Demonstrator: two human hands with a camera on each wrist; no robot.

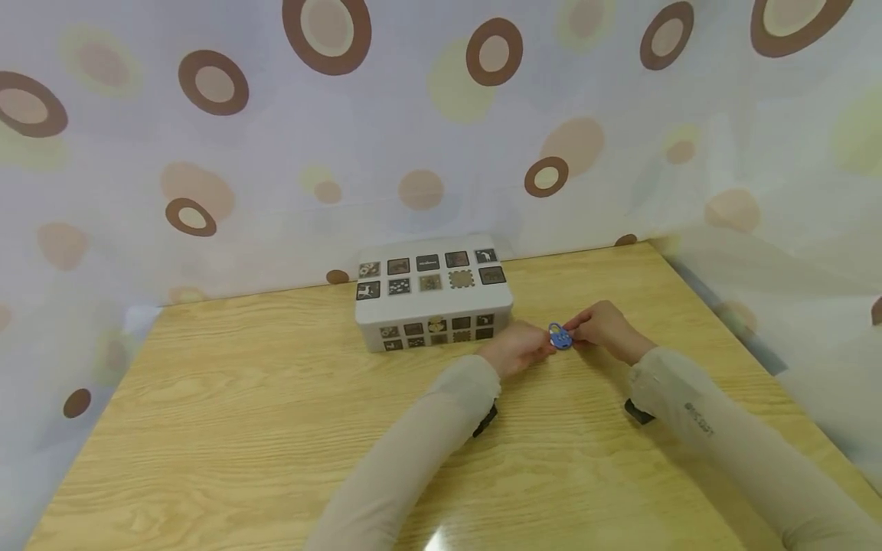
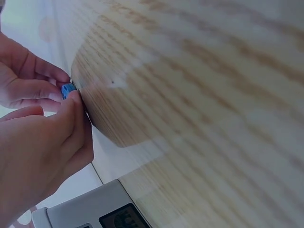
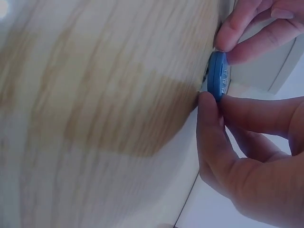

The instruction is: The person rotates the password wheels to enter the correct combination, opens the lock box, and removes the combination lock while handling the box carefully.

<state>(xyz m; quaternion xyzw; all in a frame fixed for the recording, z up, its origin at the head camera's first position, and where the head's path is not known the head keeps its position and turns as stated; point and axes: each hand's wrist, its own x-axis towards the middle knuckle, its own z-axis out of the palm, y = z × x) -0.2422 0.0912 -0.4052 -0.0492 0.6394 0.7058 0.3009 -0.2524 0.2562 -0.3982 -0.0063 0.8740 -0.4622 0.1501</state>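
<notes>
A small blue combination padlock (image 1: 561,339), its looped shackle at the far end in the head view, is between the two hands just above or on the table. From the left, the left hand (image 1: 515,349) pinches one edge of it between thumb and finger. The right hand (image 1: 609,332) pinches the opposite edge. Several number dials show on the side of the padlock (image 3: 217,77) in the right wrist view. Fingers hide most of the padlock (image 2: 68,90) in the left wrist view.
A white box (image 1: 434,302) with rows of small square pictures stands on the wooden table (image 1: 276,428), just left of and behind the left hand. A curtain (image 1: 386,130) with circle patterns hangs along the back and right edges. A dark strap piece (image 1: 638,412) sits under the right wrist.
</notes>
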